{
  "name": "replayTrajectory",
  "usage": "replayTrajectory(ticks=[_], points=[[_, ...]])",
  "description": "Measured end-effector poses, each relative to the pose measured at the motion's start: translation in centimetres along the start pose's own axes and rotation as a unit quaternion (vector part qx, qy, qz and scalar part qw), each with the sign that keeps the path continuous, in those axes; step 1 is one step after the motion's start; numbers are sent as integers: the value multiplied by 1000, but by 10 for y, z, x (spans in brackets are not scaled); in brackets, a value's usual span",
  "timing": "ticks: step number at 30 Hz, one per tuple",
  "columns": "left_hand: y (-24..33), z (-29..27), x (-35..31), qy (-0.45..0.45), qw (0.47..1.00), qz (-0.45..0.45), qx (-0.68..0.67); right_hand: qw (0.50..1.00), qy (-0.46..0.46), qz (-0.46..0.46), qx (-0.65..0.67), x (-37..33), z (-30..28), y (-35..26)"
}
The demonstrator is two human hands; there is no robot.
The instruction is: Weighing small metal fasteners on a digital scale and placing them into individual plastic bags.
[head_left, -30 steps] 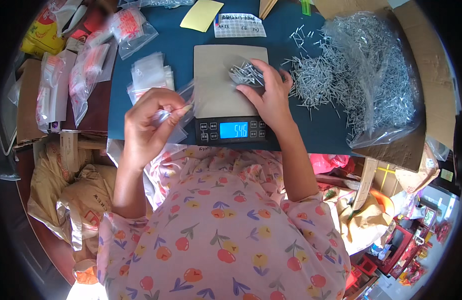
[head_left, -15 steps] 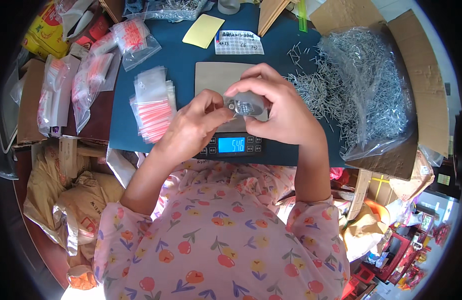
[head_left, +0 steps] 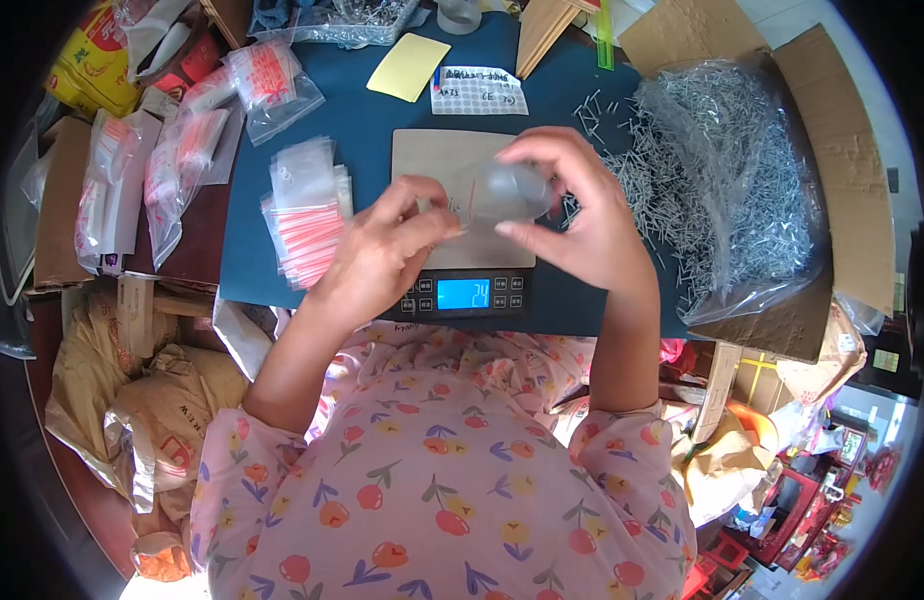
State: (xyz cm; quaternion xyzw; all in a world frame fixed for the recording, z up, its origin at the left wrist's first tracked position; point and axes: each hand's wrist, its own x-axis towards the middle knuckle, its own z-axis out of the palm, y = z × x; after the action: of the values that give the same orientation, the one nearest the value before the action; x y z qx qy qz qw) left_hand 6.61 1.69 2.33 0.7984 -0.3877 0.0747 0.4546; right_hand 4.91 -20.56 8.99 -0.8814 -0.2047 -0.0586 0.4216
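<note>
My right hand (head_left: 587, 215) grips a small translucent plastic cup (head_left: 512, 190) between thumb and fingers, tilted on its side and smeared by motion. My left hand (head_left: 387, 245) pinches a small clear zip bag (head_left: 466, 207) beside the cup's left end; a thin red line shows on it. Motion blur hides how much is inside the bag. Both hands hover over the flat plate of a digital scale (head_left: 432, 157), whose blue display is lit. To the left lies a stack of empty zip bags (head_left: 307, 225) with red-pink strips.
Loose screws or nails (head_left: 642, 190) spread at the right, beside a clear bag of them (head_left: 752, 170) in an open cardboard box (head_left: 842, 150). Behind the scale are a yellow paper pad (head_left: 409, 66) and a marked label sheet (head_left: 479, 92). Packs of bags (head_left: 272, 85) lie far left.
My right hand has shifted slightly right with the cup, away from my left hand. Metal pieces seen in the cup's mouth earlier no longer show. The reading on the scale has changed.
</note>
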Motion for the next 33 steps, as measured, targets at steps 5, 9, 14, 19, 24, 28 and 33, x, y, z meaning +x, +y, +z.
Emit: replayTrajectory(ticks=[5, 9, 14, 19, 24, 28, 33], points=[[-5, -11, 0, 44, 992, -97, -60, 993, 53, 96, 33, -24, 29, 70], [-9, -13, -6, 32, 963, -166, -210, 987, 69, 30, -144, -24, 43, 60], [-9, -13, -10, 24, 949, -179, -260, 990, 29, -59, -122, -2, 51, 30], [9, -25, -4, 24, 977, -172, -120, 971, 25, -123, -202, -2, 57, 7], [19, -28, 0, 33, 996, -82, 27, 959, 37, -159, -233, -2, 64, -6], [18, -31, -3, 11, 995, -103, 14, 961, 57, -159, -219, -3, 68, -6], [13, -41, -17, 1, 983, -148, -107, 967, 45, -171, -185, -6, 60, -15]])
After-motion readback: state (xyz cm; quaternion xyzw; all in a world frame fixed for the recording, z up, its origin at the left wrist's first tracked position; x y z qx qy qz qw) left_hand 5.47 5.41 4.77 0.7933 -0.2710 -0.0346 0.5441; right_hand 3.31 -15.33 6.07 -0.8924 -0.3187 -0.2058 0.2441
